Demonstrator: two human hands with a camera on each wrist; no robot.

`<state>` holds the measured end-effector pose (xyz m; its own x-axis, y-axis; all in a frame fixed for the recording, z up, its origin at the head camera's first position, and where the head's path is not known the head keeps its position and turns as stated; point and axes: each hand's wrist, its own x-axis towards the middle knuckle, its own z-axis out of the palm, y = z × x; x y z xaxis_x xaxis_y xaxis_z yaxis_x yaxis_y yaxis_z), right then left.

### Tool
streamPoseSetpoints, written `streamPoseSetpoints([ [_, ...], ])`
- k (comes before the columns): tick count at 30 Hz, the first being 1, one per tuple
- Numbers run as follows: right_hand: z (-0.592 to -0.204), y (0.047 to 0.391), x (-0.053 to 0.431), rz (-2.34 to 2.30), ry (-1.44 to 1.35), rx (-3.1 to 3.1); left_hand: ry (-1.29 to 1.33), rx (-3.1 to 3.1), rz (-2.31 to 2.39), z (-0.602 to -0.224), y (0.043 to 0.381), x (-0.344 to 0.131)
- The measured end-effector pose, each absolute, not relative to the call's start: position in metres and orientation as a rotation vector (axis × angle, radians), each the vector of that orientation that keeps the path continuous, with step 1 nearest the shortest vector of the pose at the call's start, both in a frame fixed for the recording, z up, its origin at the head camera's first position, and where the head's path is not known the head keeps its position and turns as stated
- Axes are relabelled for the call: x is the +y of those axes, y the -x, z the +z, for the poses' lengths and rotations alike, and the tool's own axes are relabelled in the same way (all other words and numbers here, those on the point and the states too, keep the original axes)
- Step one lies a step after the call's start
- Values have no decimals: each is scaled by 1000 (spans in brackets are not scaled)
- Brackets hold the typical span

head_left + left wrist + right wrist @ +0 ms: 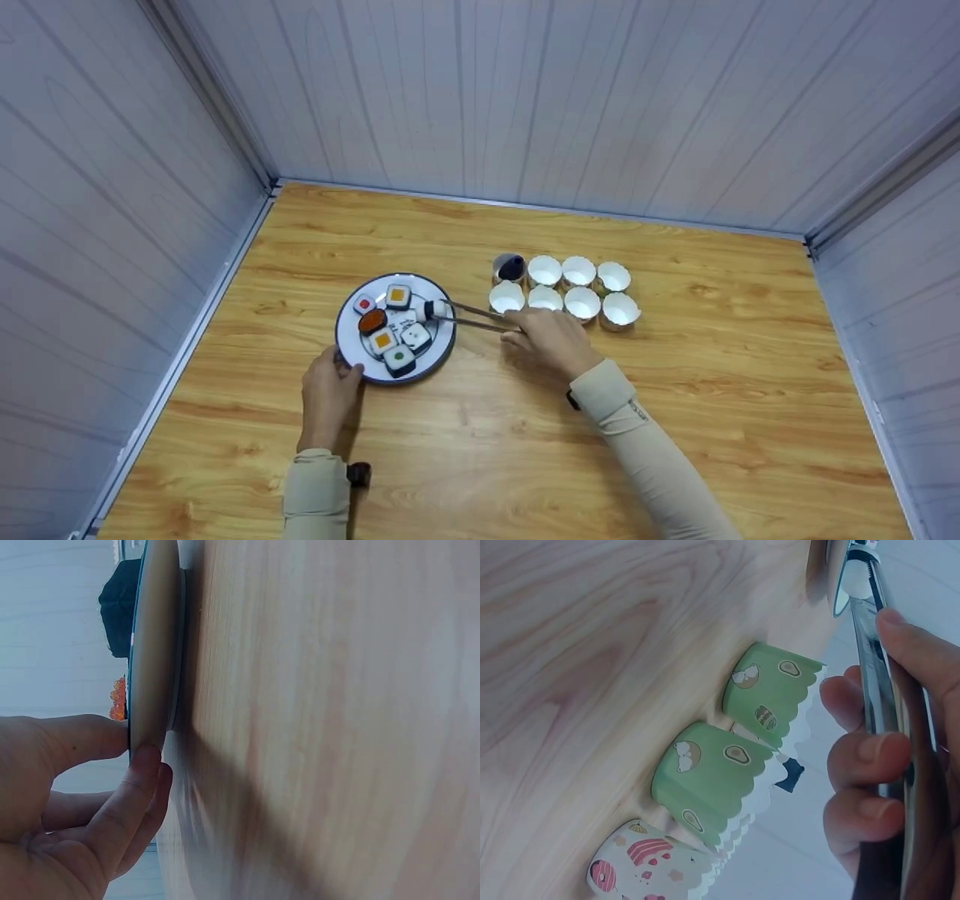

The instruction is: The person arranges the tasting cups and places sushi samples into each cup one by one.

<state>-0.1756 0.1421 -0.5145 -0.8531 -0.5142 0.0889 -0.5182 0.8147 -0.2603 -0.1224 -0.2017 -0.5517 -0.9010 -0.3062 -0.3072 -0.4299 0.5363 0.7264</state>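
My left hand pinches the near-left rim of a round white plate with a dark blue edge, thumb on top and fingers beneath. Several toy sushi pieces lie on it, among them an orange-topped roe piece, a green-centred roll and a yellow-centred roll. Metal tongs are in my right hand, fingers curled round their arms. Their tips reach over the plate's right side, at either side of a white sushi piece with a black band.
Right of the plate stand two rows of scalloped paper cups, some green, one white with pink cake prints. A dark piece sits in the back-left cup. Pale panel walls enclose the wooden table.
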Motion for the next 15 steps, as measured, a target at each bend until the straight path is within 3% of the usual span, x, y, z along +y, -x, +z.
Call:
streamPoseSetpoints([
  [15,-497,173,162,509,-801,-2915,547,2691,1311,-554,119,-204],
])
